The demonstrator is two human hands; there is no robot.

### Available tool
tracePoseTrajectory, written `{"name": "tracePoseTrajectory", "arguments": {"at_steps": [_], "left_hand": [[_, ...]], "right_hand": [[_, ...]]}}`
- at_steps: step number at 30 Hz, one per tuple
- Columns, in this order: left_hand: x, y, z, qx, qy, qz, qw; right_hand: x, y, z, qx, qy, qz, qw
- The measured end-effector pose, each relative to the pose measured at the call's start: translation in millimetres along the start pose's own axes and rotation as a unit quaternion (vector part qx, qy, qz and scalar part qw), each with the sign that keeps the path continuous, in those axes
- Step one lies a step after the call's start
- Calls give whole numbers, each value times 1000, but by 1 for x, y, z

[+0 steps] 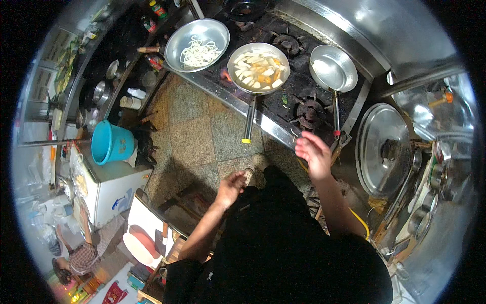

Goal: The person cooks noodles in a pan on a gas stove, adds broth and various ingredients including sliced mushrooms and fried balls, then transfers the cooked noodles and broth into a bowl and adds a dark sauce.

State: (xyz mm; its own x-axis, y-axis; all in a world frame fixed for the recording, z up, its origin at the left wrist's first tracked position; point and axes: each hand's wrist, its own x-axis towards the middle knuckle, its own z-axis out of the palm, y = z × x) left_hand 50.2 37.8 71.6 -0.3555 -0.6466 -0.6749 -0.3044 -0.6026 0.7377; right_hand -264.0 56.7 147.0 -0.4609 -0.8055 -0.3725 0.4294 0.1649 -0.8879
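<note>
My right hand (pixel 314 155) is raised near the front edge of the gas stove (pixel 281 133), fingers extended and nothing in them. Lower and to the left, over the tiled floor, my left hand (pixel 231 187) has its fingers curled; whether it holds anything is hidden. Between and beyond them, a frying pan (pixel 259 91) holds pale pieces and orange bits in liquid, its yellow-tipped handle (pixel 249 121) pointing towards me. White noodles (pixel 200 53) lie in a wide metal pan (pixel 175 47) on the left. A pan (pixel 334 68) with a red-ringed handle stands on the right.
Flame (pixel 226 76) shows left of the middle pan. A large metal lid (pixel 381 150) leans at the right. On the left, a blue bucket (pixel 113 143) stands on a white chest (pixel 117 193); a cleaver (pixel 162 239) lies near a pink basin (pixel 139 245). Another person (pixel 81 258) is at lower left.
</note>
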Motion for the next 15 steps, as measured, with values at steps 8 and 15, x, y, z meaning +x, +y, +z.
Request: {"name": "tracePoseTrajectory", "arguments": {"at_steps": [8,15], "left_hand": [[-26,-26,35,131,-159,3,978],[-16,-30,52,170,-117,-10,978]], "right_hand": [[-102,25,-29,-176,72,-22,982],[-121,20,-67,-211,110,-101,966]]}}
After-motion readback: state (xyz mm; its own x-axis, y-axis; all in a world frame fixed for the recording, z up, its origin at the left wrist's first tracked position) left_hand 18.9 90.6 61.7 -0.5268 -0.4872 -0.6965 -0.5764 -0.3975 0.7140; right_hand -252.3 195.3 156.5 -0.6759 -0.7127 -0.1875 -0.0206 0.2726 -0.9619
